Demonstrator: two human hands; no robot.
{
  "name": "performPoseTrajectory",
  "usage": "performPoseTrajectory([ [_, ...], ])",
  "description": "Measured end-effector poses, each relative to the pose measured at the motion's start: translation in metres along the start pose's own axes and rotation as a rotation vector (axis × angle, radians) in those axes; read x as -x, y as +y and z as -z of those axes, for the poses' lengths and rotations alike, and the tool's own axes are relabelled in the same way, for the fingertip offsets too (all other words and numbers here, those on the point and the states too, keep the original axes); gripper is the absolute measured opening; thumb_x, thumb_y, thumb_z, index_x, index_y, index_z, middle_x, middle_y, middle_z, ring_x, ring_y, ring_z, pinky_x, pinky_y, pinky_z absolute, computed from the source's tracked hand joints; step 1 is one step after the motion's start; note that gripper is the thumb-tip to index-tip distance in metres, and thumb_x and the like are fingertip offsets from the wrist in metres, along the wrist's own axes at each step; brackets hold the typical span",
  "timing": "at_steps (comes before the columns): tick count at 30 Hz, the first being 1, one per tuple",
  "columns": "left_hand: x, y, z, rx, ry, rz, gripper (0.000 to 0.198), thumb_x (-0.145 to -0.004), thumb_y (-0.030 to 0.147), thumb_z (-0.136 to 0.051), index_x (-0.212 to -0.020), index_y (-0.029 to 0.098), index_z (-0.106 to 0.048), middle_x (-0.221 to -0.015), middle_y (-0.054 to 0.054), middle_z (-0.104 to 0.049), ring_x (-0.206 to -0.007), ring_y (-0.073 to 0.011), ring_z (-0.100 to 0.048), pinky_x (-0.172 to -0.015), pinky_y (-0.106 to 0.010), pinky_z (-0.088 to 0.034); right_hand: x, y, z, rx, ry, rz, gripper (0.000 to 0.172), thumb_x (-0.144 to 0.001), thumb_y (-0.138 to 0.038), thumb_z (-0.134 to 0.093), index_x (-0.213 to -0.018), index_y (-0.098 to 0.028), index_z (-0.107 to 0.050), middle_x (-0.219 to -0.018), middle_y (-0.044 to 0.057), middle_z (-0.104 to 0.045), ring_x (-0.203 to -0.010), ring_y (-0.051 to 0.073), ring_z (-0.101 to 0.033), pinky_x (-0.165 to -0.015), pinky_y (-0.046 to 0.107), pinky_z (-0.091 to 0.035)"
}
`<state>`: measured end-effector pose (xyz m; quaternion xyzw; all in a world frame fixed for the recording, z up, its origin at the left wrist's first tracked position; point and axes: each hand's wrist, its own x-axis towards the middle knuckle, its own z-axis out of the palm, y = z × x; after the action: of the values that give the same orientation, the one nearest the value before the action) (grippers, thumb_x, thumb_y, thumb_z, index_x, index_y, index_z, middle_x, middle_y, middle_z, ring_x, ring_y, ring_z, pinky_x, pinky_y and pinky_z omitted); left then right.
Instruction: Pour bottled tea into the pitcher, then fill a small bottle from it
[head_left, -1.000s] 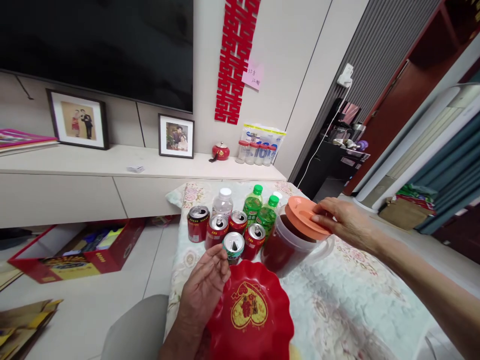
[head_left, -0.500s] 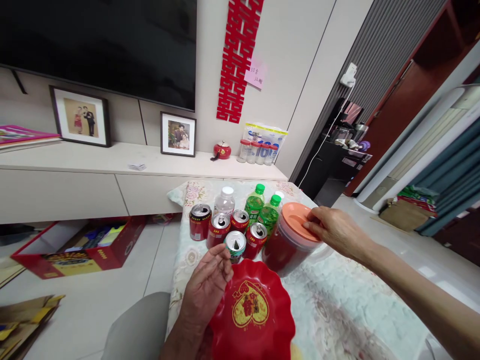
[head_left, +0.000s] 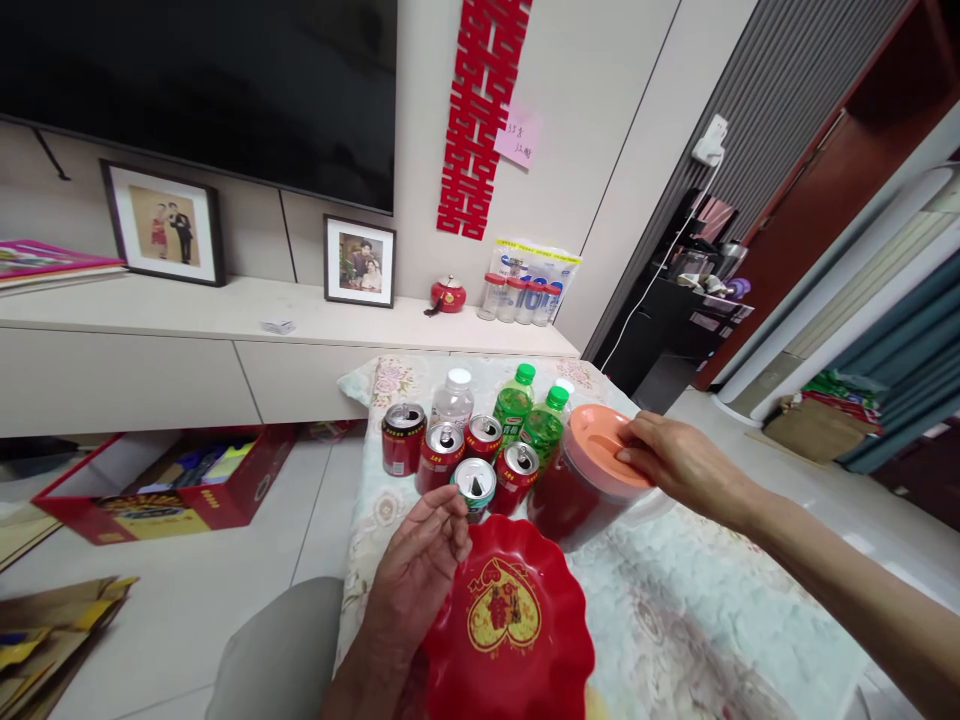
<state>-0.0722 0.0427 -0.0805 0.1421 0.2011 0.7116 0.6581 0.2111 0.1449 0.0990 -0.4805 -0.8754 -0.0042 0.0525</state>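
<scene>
My right hand (head_left: 679,462) rests with its fingers closed on the orange lid (head_left: 606,446) of a clear pitcher (head_left: 574,492) full of dark red drink. The lid sits on the pitcher's mouth. My left hand (head_left: 420,568) hovers with loosely curled fingers beside an opened can (head_left: 474,486) and the edge of a red scalloped plate (head_left: 510,625). Nothing is in the left hand. Several red cans (head_left: 440,455) and green bottles (head_left: 511,404) stand just behind.
A floral cloth covers the table (head_left: 675,620). A clear bottle (head_left: 452,399) stands among the cans. A low cabinet (head_left: 225,350) with framed photos lies behind. A red cardboard box (head_left: 157,490) sits on the floor at left.
The tilted orange lid has come down onto the pitcher's mouth under my right hand. My left hand has stayed by the can.
</scene>
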Motion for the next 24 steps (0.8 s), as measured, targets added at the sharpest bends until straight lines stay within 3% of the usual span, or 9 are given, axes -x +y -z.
performPoseTrajectory([
  [14,0.002,0.002,-0.006,0.023,0.028,0.022,0.038,-0.063,0.025,-0.095,-0.097,0.016,-0.081,-0.086,-0.005,-0.075,-0.068,-0.0123,-0.066,-0.063,-0.022,-0.055,-0.015,0.026,0.004,-0.060,0.027,0.348,0.032,-0.104,-0.039,-0.040,-0.096,-0.023,-0.066,-0.089,0.008,-0.065,-0.079,0.022,-0.066,-0.070,0.033,-0.052],
  [24,0.000,0.000,-0.004,0.024,-0.008,0.006,0.039,-0.064,0.026,-0.094,-0.099,0.015,-0.079,-0.085,-0.005,-0.073,-0.065,-0.0118,-0.064,-0.059,-0.022,-0.052,-0.011,0.038,-0.009,-0.220,0.127,0.271,0.039,-0.099,-0.058,-0.053,-0.098,-0.024,-0.071,-0.092,0.008,-0.068,-0.080,0.021,-0.070,-0.073,0.034,-0.056],
])
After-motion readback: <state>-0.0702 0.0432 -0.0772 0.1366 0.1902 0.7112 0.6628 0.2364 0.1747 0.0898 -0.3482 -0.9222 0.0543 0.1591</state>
